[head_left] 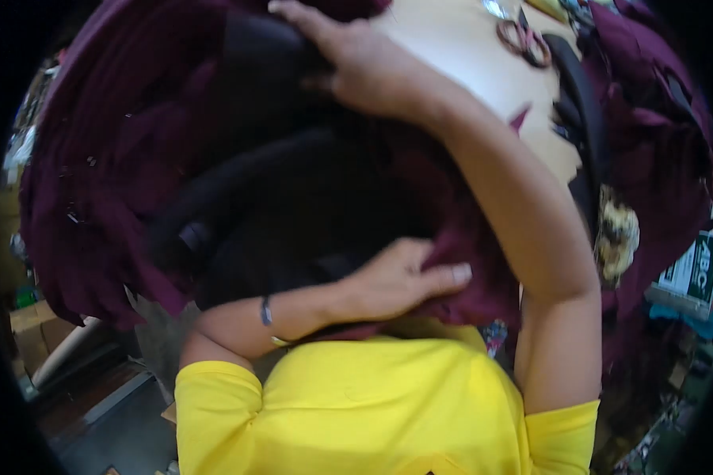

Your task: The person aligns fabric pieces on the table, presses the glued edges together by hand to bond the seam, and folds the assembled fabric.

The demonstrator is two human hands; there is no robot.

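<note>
My left hand (408, 277) lies low in front of my chest, its fingers closed over a piece of maroon fabric (471, 269) with the thumb on top. Further up, my right hand (364, 67) reaches across to the left. Its fingers and thumb are around the edge of a black fabric piece (265, 59), slightly blurred. More black fabric (317, 198) spreads between my two hands. A large stack of maroon fabric pieces (111, 174) fans out on the left, in many layers.
On the pale table (444, 32) at the top lie scissors with brown loop handles (523, 43). Another maroon fabric pile (650, 119) hangs on the right, beside a black strip (578, 103) and a cream-coloured bundle (618, 233). A green and white box (693, 273) stands beyond.
</note>
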